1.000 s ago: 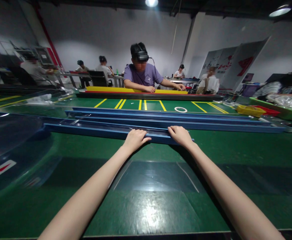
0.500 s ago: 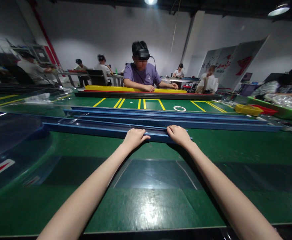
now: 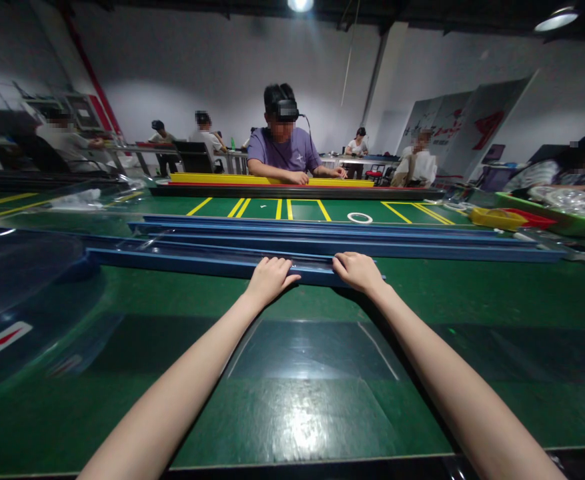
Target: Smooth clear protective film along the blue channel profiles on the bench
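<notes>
Blue rail [image 3: 197, 265] in the head view: it lies on the green table [image 3: 497, 293], beneath both hands. The left hand [image 3: 271, 279] grasps it; the right hand [image 3: 359, 270], just beside, curls over it near its end. Both have barely moved. Beyond them, a co-worker's outstretched hand [image 3: 341, 173] has drawn inward beside a yellow strip [image 3: 212, 179].

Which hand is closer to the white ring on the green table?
Right. The right hand is on the near blue strip, roughly in line with the white ring beyond; the left hand is on that strip too, but farther left.
</notes>
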A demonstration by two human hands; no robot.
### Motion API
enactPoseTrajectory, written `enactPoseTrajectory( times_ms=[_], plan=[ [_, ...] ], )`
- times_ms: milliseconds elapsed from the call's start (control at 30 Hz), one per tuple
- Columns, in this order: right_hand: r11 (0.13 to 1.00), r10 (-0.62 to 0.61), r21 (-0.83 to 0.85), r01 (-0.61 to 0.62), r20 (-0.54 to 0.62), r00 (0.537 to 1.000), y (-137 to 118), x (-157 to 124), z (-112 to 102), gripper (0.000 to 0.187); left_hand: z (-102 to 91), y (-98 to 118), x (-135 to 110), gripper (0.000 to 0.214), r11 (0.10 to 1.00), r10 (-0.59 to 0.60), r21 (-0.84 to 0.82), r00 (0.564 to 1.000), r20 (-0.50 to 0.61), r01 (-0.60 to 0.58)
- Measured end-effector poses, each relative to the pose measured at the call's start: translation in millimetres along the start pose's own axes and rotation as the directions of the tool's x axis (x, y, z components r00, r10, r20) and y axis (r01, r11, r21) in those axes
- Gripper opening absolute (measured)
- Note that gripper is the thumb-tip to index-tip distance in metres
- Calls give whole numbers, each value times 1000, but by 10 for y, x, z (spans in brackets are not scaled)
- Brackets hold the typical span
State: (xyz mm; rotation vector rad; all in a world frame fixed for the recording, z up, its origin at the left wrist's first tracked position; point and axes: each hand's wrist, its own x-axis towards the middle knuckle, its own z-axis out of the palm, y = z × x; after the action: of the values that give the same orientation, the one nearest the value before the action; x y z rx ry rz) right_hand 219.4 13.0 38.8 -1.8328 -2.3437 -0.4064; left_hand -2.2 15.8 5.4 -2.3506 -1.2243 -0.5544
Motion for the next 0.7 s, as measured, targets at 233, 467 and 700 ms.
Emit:
enactPoseTrajectory(
  times_ms=[233, 467, 700],
  plan=[
    [998, -31, -63, 30, -5, 1000, 113, -38, -9, 48, 12, -35, -39, 36, 1000, 0, 2, 998, -70, 0],
    [998, -42, -41, 40, -49, 998, 505, -162, 79, 43, 27, -29, -35, 33, 998, 61, -31, 995, -77, -63],
    [1000, -1, -18, 0, -54, 999, 580, -181, 88, 43, 12, 3, 2, 32, 997, 28, -72, 999, -22, -30]
  ],
)
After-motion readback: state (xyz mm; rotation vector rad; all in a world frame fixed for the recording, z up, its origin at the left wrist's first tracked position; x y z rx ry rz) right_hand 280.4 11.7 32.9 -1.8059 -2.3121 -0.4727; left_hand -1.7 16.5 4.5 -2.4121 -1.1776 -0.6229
